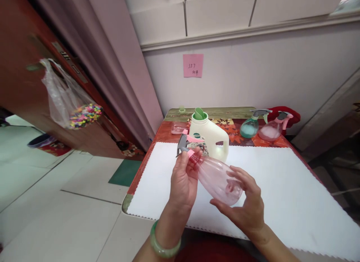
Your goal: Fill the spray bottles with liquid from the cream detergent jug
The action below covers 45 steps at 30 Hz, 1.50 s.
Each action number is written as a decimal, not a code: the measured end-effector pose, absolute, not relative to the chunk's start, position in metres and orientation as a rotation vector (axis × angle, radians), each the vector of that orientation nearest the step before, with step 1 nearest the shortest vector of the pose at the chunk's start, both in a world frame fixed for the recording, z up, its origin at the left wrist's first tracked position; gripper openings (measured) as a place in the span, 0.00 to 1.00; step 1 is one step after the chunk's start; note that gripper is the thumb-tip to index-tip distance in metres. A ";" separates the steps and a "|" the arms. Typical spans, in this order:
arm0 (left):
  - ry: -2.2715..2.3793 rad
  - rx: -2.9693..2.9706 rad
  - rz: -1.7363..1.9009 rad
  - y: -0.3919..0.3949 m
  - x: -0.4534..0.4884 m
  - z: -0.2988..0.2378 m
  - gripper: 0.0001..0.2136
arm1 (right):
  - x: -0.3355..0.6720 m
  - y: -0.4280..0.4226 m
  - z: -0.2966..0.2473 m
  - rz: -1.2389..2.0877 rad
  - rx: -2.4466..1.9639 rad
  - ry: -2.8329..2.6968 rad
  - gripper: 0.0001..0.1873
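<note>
Tilted over the white mat, a clear pink spray bottle [215, 177] lies between my two hands, its grey and pink trigger head [184, 143] up and to the left. My left hand [184, 179] is closed round the collar and neck. With thumb and fingers curved about its base, my right hand [246, 205] grips the other end. No liquid shows inside the bottle. Just behind it stands a cream jug [209, 132] with a handle and a green spout in its mouth, partly hidden by the trigger head.
Two spray bottles, one green [249, 127] and one pink [271, 130], stand at the back right beside a red item [289, 115]. A clear pink container [180, 128] and a small green cap [182, 109] are behind the jug. A white mat [281, 194] covers the table.
</note>
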<state>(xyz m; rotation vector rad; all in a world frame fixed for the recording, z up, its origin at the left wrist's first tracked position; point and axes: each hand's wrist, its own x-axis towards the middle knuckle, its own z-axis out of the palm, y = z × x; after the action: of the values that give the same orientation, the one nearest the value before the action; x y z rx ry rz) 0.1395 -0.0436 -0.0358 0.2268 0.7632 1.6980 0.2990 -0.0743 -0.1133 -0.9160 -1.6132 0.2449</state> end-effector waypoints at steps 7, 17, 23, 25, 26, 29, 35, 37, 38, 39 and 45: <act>0.719 0.273 1.721 -0.050 0.147 -0.035 0.10 | 0.300 -0.070 -0.109 -0.297 -0.854 -1.765 0.37; 0.692 0.423 1.711 -0.056 0.153 -0.039 0.12 | 0.292 -0.074 -0.117 -0.162 -0.860 -1.670 0.49; 0.677 0.524 1.673 -0.054 0.148 -0.044 0.14 | 0.276 -0.094 -0.102 1.031 -1.015 -1.151 0.50; 0.686 0.549 1.662 -0.053 0.145 -0.046 0.15 | 0.276 -0.095 -0.087 1.488 -1.003 -0.859 0.46; 0.684 0.560 1.659 -0.052 0.144 -0.047 0.15 | 0.276 -0.094 -0.079 1.698 -0.993 -0.710 0.43; 0.664 0.576 1.651 -0.051 0.142 -0.049 0.17 | 0.281 -0.087 -0.062 2.292 -0.929 -0.341 0.49; 0.723 0.596 1.776 -0.049 0.138 -0.045 0.10 | 0.272 -0.089 -0.072 2.190 -0.848 -0.638 0.53; 0.752 0.596 1.834 -0.048 0.136 -0.043 0.10 | 0.267 -0.093 -0.086 1.707 -0.920 -0.968 0.51; 0.758 0.594 1.859 -0.047 0.135 -0.043 0.09 | 0.265 -0.094 -0.093 1.465 -0.937 -1.097 0.54; 0.760 0.596 1.876 -0.047 0.134 -0.042 0.09 | 0.264 -0.094 -0.100 1.236 -0.948 -1.209 0.59; 0.697 0.629 1.783 -0.049 0.132 -0.041 0.09 | 0.268 -0.091 -0.112 0.787 -0.992 -1.418 0.47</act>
<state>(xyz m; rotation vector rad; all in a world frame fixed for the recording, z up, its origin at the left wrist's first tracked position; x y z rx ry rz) 0.1324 -0.0489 -0.0409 0.6290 0.6971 1.7828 0.2676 -0.0910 -0.1117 -0.9924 -1.4185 0.7872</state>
